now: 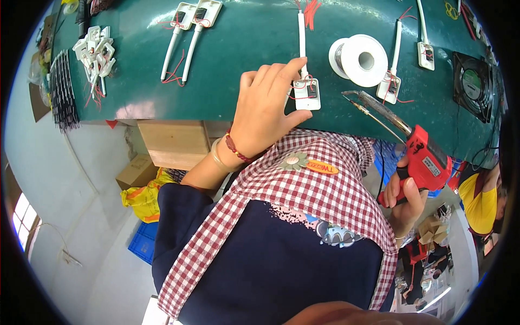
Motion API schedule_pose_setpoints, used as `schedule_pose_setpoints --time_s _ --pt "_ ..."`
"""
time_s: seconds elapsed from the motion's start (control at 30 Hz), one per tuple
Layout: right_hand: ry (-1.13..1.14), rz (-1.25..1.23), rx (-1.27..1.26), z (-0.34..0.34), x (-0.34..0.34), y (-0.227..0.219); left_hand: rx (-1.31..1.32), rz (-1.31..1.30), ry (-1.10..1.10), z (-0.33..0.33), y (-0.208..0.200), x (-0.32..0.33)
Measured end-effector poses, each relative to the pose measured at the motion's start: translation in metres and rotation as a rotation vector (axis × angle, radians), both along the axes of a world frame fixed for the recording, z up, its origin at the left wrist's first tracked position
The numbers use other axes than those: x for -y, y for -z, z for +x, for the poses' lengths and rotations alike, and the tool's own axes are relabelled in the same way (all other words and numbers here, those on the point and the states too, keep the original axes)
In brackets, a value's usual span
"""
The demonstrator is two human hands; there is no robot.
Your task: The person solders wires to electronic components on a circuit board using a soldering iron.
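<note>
My left hand [268,95] lies over a small white plastic housing [310,103] near the table's front edge. Its index finger reaches the white tube [301,35] above the housing and the thumb presses by the lower edge, steadying the piece. Inside the housing sit a black switch-like part and thin red wires. In my right hand [403,197] is a red soldering gun [428,160], gripped by its handle. Its metal tip and a thin solder feed tube point left, just right of the housing and apart from it. A white spool of solder wire [366,60] stands behind the tip.
Similar wired housings lie on the green table [244,32]: a pair [192,16] at the back, others [389,88] at the right, a pile [96,51] at left. Black wires [63,89] hang over the left edge. A black fan [472,86] stands right. Cardboard boxes [173,143] sit below.
</note>
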State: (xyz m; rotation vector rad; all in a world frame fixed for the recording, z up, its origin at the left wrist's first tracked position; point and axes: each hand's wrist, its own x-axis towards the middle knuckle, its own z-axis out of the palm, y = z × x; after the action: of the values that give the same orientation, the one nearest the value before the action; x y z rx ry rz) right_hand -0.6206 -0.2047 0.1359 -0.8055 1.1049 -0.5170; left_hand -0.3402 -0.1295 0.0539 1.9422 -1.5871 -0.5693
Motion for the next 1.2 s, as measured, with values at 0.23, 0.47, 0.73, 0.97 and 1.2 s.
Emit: schedule_pose_setpoints --time_s 0.23,0.47,0.73,0.97,1.2 --pt "0.004 -0.025 -0.009 -0.003 -0.002 0.003 -0.338 -0.185 -0.176 0.011 0.011 -0.010" --pt "0.017 -0.048 0.019 0.000 -0.005 0.002 -0.339 -0.535 -0.180 0.021 0.002 -0.009" --pt "-0.053 -0.053 0.067 -0.006 -0.007 0.009 0.054 -0.663 -0.135 0.033 0.003 -0.013" --pt "-0.058 -0.051 0.068 -0.007 -0.007 0.009 0.263 -0.761 -0.131 0.036 -0.008 -0.007" --pt "0.014 -0.046 0.087 -0.005 -0.010 0.008 0.222 -0.769 -0.146 0.037 -0.004 -0.003"
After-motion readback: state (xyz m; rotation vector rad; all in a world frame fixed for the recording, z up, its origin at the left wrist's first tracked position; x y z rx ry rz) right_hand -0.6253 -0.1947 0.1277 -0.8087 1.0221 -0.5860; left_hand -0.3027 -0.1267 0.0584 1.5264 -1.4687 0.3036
